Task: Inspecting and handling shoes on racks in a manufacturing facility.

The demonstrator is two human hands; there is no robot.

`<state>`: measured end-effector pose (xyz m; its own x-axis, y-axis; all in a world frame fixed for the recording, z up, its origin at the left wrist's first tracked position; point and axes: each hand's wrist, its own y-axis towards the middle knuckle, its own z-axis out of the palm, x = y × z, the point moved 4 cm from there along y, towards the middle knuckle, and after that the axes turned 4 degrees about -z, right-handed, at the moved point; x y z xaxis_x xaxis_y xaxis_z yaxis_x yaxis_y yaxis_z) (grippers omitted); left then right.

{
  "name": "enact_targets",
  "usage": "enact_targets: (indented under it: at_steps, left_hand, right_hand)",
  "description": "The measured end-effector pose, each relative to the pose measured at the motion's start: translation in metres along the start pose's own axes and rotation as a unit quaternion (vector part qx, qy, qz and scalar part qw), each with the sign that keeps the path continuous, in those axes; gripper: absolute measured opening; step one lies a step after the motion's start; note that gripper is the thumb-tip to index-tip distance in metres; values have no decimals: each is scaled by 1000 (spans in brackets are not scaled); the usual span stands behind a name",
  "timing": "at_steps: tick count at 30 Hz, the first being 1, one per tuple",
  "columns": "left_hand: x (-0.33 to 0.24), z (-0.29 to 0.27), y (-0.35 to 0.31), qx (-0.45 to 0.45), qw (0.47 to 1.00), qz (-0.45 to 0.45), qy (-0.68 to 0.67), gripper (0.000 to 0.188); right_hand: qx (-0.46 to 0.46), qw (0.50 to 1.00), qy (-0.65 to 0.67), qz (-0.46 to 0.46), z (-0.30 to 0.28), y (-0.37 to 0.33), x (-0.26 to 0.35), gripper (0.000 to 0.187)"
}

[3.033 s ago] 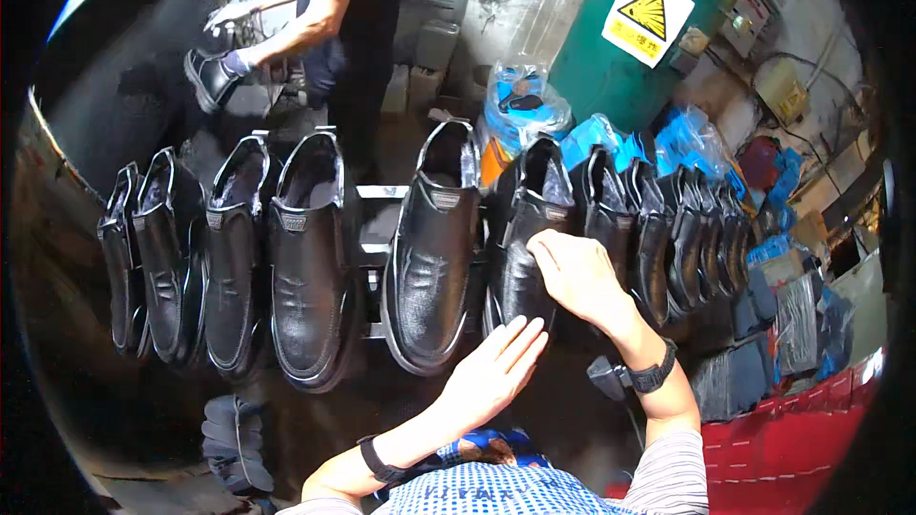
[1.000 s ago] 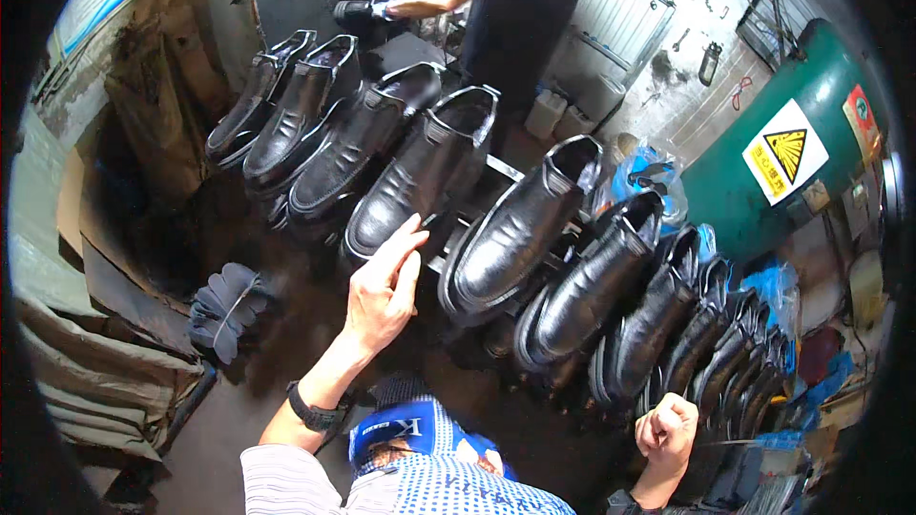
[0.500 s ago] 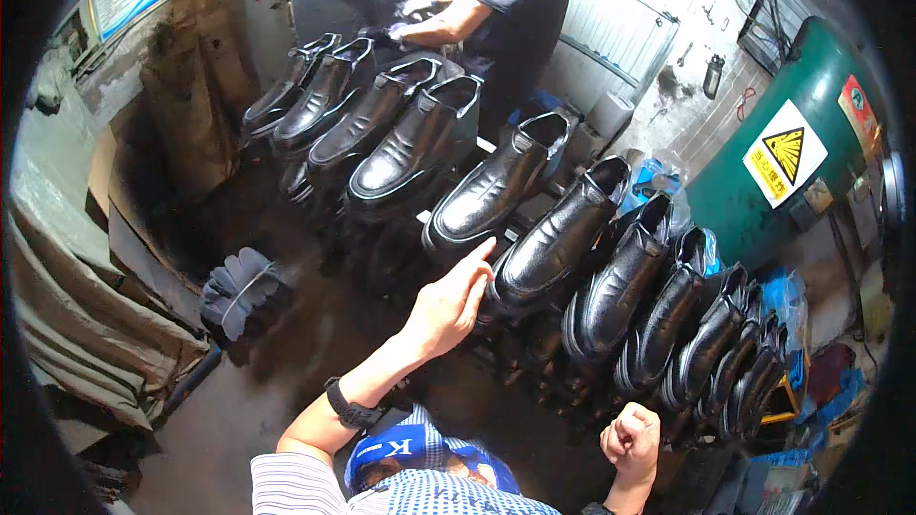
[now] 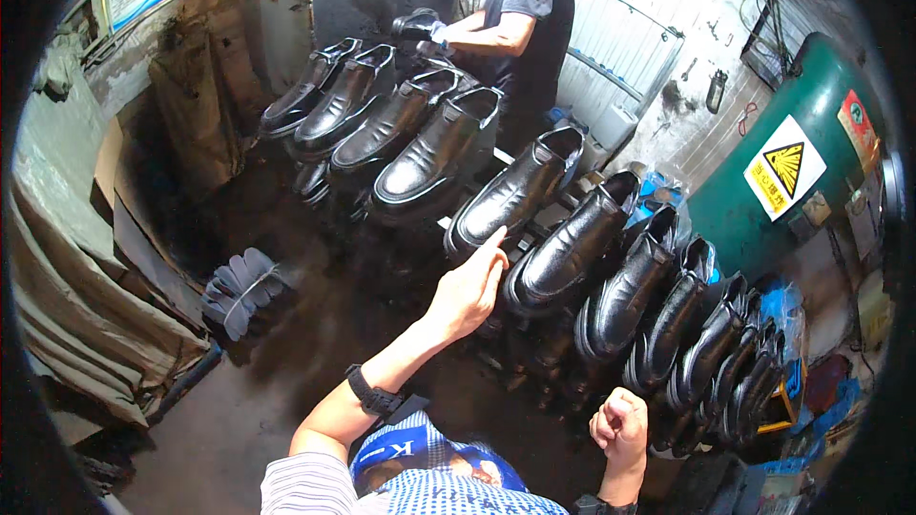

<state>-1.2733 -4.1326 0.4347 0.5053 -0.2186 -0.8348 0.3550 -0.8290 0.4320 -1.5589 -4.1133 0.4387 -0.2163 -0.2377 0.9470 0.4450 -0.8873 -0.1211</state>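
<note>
At the bottom right of the frame the right hand (image 4: 620, 424) is closed into a fist and holds nothing. Slightly higher, near the centre, the left hand (image 4: 468, 291) is open, with its fingertips (image 4: 496, 240) touching the toe of one black shoe (image 4: 515, 193). This shoe stands tilted in a long row of black shoes (image 4: 611, 257) on a rack, which runs from the upper middle to the lower right. I think a push that is too strong can tip this shoe from its support, and the neighbour shoes stand so close that they can fall with it. A finger can also leave a mark on the shiny leather.

At the left, a bundle of grey pieces (image 4: 243, 291) lies on the dark floor (image 4: 286, 391), beside hanging cloth (image 4: 86, 277). At the right stands a green tank (image 4: 811, 162) with a yellow warning sign. Far at the top, another person (image 4: 525, 19) works on a shoe.
</note>
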Motion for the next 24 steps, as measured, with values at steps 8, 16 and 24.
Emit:
enact_targets:
  at_steps: [8, 16, 24]
  left_hand:
    - [18, -10, 12, -67, 994, 70, 58, 41]
    - [2, -9, 15, 30, 998, 49, -10, 14]
    - [27, 14, -42, 270, 962, -6, -46, 15]
  right_hand:
    - [-18, 1000, -4, 1, 16, 9, -5, 25]
    - [-33, 999, -6, -4, 27, 16, -6, 25]
    - [-57, 998, 11, 3, 25, 23, -12, 26]
